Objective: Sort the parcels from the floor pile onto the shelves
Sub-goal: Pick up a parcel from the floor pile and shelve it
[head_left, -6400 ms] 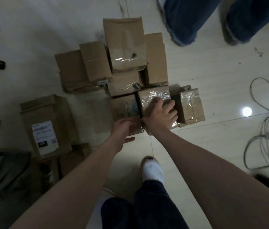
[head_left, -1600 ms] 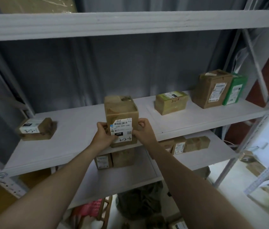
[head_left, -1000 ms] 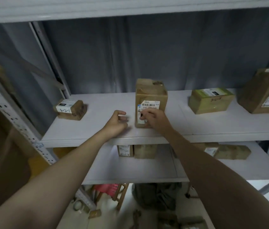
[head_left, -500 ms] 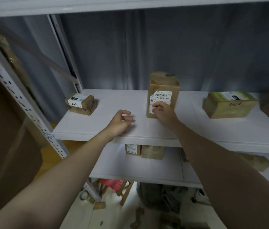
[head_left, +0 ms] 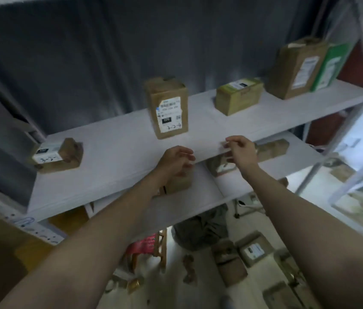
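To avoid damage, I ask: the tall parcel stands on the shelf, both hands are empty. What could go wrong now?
The tall parcel stands upright on its small end; a bump from the left hand or right hand might tip it. Loose floor parcels could trip the person.

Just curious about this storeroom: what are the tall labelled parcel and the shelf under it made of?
The tall parcel looks like matte brown cardboard, with folded edges and a white paper label. The shelf looks like a smooth, pale painted board, metal or laminate; the picture cannot settle which.
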{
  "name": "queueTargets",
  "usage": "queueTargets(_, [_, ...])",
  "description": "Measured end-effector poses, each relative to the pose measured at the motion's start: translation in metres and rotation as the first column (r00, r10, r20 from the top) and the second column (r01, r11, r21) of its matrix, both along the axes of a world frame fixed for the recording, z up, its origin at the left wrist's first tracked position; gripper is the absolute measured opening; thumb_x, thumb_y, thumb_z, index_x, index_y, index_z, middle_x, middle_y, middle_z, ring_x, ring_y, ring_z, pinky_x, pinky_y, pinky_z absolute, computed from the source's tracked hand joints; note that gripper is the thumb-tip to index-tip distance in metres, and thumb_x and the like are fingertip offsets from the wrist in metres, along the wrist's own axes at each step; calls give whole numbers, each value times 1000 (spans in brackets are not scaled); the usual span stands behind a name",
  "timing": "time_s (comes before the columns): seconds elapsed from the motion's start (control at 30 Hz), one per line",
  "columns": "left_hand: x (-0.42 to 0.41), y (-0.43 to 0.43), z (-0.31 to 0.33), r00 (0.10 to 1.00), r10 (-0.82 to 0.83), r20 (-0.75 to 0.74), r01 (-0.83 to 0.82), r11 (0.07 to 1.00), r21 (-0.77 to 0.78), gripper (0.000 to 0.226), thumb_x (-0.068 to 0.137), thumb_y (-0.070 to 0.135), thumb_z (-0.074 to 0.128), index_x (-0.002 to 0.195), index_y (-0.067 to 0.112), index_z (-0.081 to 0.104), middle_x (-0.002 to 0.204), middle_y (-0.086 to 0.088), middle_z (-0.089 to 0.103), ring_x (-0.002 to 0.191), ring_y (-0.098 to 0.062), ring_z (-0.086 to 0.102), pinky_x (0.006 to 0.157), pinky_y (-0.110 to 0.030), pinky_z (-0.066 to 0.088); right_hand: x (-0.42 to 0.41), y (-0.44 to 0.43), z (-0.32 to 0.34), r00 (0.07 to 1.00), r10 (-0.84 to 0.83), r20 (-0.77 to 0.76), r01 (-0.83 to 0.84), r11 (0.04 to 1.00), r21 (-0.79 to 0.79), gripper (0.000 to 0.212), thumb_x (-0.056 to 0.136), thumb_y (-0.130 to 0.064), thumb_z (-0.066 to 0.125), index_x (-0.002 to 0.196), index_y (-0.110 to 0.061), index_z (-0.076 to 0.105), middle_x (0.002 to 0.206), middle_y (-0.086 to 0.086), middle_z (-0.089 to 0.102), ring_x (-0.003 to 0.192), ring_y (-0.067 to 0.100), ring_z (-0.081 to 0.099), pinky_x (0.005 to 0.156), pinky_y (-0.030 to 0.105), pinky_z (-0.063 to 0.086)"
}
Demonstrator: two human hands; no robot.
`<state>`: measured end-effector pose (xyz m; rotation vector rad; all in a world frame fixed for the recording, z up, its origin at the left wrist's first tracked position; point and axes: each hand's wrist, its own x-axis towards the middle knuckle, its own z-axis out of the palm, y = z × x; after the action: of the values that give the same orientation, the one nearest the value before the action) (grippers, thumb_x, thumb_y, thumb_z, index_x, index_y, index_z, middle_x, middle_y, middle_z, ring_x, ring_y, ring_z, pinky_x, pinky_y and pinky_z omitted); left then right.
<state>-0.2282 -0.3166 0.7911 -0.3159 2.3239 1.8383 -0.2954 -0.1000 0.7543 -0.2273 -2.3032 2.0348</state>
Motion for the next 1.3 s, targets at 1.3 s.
queueTargets(1.3, [3, 484, -702, 379, -428, 820, 690, 721, 58, 19, 95, 5, 55, 103, 20, 64, 103, -1, 70, 85, -16, 62, 71, -35, 51, 235, 398, -682, 236, -344, 909, 504, 843, 188, 27, 91, -20, 72, 118, -19, 69, 106, 6, 69, 81, 21, 63, 81, 43, 60])
